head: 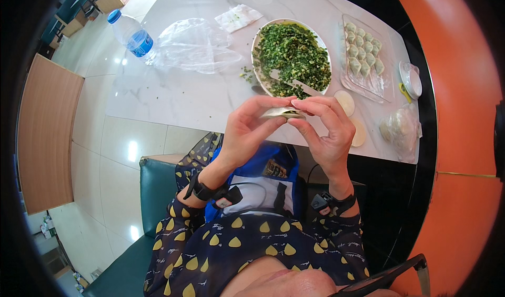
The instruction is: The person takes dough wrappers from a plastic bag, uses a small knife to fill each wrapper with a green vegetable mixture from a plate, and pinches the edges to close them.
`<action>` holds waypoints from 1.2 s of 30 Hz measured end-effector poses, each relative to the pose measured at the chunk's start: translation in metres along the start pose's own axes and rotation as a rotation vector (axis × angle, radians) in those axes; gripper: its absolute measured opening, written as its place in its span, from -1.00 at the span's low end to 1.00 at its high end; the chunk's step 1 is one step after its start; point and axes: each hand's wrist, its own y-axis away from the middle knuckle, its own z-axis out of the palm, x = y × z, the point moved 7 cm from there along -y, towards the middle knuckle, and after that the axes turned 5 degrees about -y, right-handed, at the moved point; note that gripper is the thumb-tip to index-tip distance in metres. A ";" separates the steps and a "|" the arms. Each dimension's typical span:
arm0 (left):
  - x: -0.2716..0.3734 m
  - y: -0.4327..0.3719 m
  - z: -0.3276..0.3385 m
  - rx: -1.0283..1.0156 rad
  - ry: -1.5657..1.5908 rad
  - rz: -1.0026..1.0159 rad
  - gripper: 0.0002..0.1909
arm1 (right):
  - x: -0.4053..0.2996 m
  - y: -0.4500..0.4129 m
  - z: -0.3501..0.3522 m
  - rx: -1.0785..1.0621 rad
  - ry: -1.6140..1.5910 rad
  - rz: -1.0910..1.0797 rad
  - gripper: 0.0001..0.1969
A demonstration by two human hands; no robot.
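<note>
Between my left hand and my right hand is a folded dumpling wrapper with green filling showing at its partly unsealed right side. The fingertips of both hands pinch its edges. Just beyond them, a white oval plate holds chopped green filling, with a flat spatula resting in it. Two round wrappers lie on the table right of my right hand. A clear tray farther right holds rows of formed dumplings.
A plastic bottle, a crumpled clear bag and a tissue lie on the marble-patterned table to the left. At right are a bagged pale item, white round lids and a yellow-handled tool.
</note>
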 end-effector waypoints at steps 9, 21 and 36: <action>-0.002 0.000 -0.002 0.015 -0.009 0.013 -0.72 | -0.017 0.003 -0.008 0.007 0.177 -0.175 -0.66; -0.013 0.001 -0.002 0.079 0.060 -0.086 -0.68 | -0.007 0.012 -0.029 -0.027 0.289 -0.175 -0.80; -0.012 -0.001 -0.005 0.107 0.028 -0.067 -0.70 | 0.096 0.039 -0.074 -0.100 0.867 0.133 -0.78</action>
